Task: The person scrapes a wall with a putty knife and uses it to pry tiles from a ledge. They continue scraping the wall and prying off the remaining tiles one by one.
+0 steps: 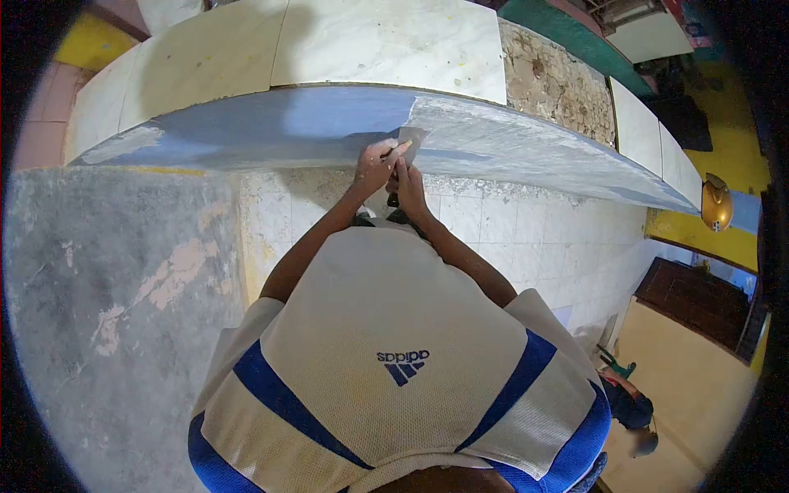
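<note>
A scraper (pixel 417 136) with a flat grey blade rests against the blue painted face (pixel 329 115) under a tiled ledge. My left hand (pixel 376 168) is closed around it, fingers near the blade. Just beside it, my right hand (pixel 411 191) also grips the scraper, lower down by the dark handle. To the right of the blade the face is whitish and scraped-looking; to the left it is mostly blue. My fingers cover part of the tool.
Pale tiles (pixel 386 45) top the ledge, with a rough bare patch (pixel 559 78) among them. A gold helmet (pixel 717 203) sits at the right end. Another person (pixel 631 407) is at lower right, near a green object (pixel 615 361). A grey patchy surface (pixel 123 271) lies left.
</note>
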Tool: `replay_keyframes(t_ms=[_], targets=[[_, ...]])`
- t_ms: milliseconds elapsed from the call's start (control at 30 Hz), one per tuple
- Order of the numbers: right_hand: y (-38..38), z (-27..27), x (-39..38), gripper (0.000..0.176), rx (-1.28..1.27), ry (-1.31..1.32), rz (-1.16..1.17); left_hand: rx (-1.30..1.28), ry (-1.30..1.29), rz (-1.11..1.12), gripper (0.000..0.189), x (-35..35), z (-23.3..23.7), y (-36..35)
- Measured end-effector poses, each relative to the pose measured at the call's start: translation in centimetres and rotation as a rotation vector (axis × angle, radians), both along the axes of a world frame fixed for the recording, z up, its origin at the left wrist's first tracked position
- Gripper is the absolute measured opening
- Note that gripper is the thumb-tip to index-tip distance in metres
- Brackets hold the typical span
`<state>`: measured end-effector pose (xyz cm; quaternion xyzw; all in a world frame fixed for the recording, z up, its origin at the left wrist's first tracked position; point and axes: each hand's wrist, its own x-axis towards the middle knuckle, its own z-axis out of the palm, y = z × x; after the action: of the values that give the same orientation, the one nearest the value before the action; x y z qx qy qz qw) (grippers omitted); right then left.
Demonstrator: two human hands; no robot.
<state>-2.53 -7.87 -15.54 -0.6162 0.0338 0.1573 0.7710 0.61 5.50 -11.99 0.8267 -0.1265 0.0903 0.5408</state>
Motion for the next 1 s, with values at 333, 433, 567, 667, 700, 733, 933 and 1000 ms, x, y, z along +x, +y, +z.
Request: replay_keyframes(t_ms=[333, 433, 567, 667, 700, 733, 933, 1000], targets=[[-0.9, -2.6, 1.1, 0.042, -0.242, -0.036, -0.085, 0.187, -0.491, 0.146, 0.023, 0.5, 1.9, -1.1], [-1.0, -4.8, 1.1, 0.041, -0.314, -0.102, -0.045, 0.101, 0.077, -0.008, 0.029, 0.2, 0.3, 0.0], [0.0, 1.3, 0.4, 0.039, -0.239, -0.127, -0.011, 0.06, -0.07, 0.064, 0.023, 0.1, 0.6, 0.2], [-0.8, -4.0, 0.6, 0.04, -0.26, -0.141, -0.01, 0.139, -0.217, 0.097, 0.021, -0.2, -1.0, -0.1], [-0.9, -4.2, 0.6, 0.04, -0.257, -0.128, -0.011, 0.102, -0.171, 0.086, 0.02, -0.1, -0.1, -0.1], [-0.3, -1.3, 0.7, 0.04, -0.237, -0.089, -0.016, 0.066, -0.125, 0.077, 0.019, -0.1, 0.5, 0.0], [-1.2, -6.0, 0.8, 0.039, -0.265, -0.157, 0.033, -0.073, 0.01, 0.061, 0.02, 0.2, 1.0, -0.1], [-0.8, -6.4, 1.5, 0.038, -0.321, -0.247, 0.018, -0.083, 0.046, 0.049, 0.02, 0.2, 1.2, 0.0]])
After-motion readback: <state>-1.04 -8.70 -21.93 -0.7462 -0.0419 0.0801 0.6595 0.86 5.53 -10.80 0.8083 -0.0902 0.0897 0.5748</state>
